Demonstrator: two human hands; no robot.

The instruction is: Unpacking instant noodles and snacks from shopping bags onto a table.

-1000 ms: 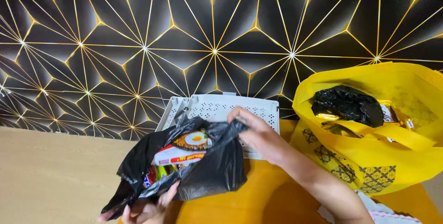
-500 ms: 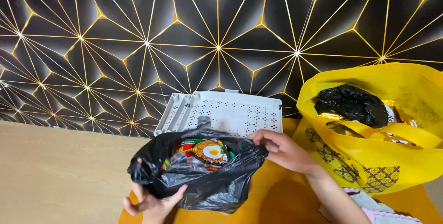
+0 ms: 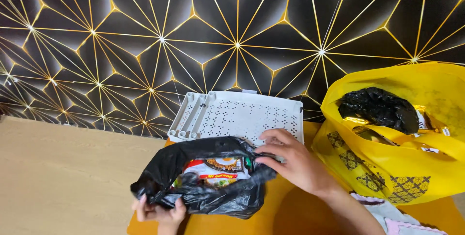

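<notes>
Head view: black plastic bag (image 3: 213,186) sits low in the middle on the orange surface (image 3: 286,213) of the bench, its mouth pulled wide so that instant noodle packets (image 3: 218,169) show inside. Left hand (image 3: 157,211) grips the bag's lower left edge, fingers curled over the plastic. Right hand (image 3: 293,160) pinches the right rim of the bag's mouth, thumb and fingers closed on it. Just behind the bag a white perforated plastic tray (image 3: 242,116) leans against the black wall with gold lines (image 3: 232,31). To the right stands a yellow tote bag (image 3: 392,167), open, with another crumpled black bag (image 3: 378,109) in it. Pale wood bench (image 3: 63,177) spreads to the left.
</notes>
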